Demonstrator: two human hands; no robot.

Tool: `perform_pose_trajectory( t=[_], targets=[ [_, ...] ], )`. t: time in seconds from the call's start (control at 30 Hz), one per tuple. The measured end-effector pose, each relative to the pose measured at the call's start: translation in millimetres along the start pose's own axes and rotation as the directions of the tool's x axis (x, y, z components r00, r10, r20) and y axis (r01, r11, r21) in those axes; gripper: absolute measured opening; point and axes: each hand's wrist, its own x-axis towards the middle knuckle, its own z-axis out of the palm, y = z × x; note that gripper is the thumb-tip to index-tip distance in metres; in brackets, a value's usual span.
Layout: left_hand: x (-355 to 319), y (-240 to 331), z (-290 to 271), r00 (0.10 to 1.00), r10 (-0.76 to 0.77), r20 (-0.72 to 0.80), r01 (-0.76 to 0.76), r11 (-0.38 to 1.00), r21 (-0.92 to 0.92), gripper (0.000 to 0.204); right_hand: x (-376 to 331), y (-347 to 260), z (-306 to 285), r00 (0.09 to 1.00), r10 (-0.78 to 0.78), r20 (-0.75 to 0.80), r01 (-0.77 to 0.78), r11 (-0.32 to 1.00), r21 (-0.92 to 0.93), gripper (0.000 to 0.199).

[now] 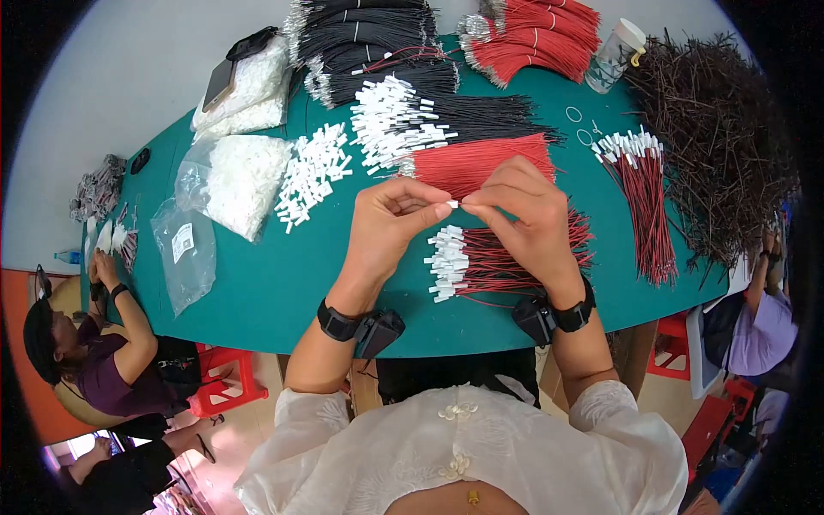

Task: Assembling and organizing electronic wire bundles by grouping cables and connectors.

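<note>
My left hand (393, 221) pinches a small white plastic connector (454, 204) between thumb and forefinger. Meeting it from the right, my right hand (525, 215) has thumb and forefinger pressed together at the connector's other end; what they grip is too small and covered to make out. Just beyond my hands lies a bundle of red wires (481, 165), with black wires ending in white connectors (395, 124) behind it. Under my right hand, red and black wires (506, 262) with white connectors (448, 257) are laid side by side.
Loose white connectors (313, 176) lie left on the green table (266, 300), beside a filled plastic bag (245, 184) and a flat clear bag (184, 249). At right are finished wire bundles (644, 206), a dark wire heap (721, 146) and a bottle (614, 60). Another person (112, 343) sits left.
</note>
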Motion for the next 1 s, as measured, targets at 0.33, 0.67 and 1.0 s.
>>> perform_pose_trajectory(
  t=[0.33,0.67,1.0],
  targets=[
    [3.8,3.0,-2.8,0.990,0.087,-0.108,-0.071,0.987,0.146,0.009,-1.8,-7.7,-8.7,0.900,0.425,0.098,-0.436,0.878,0.198,0.011],
    [7.7,7.1,-8.3,0.933,0.114,0.343,-0.325,0.680,0.657,0.007,-12.3,33.9,-16.1,0.850,0.330,0.411,-0.288,0.944,-0.162,0.011],
    [124.0,10.1,-40.5,0.828,0.455,0.327,-0.329,-0.078,0.941,0.007,-11.8,50.4,36.6,0.973,0.145,0.177,-0.086,0.948,-0.306,0.016]
  ],
)
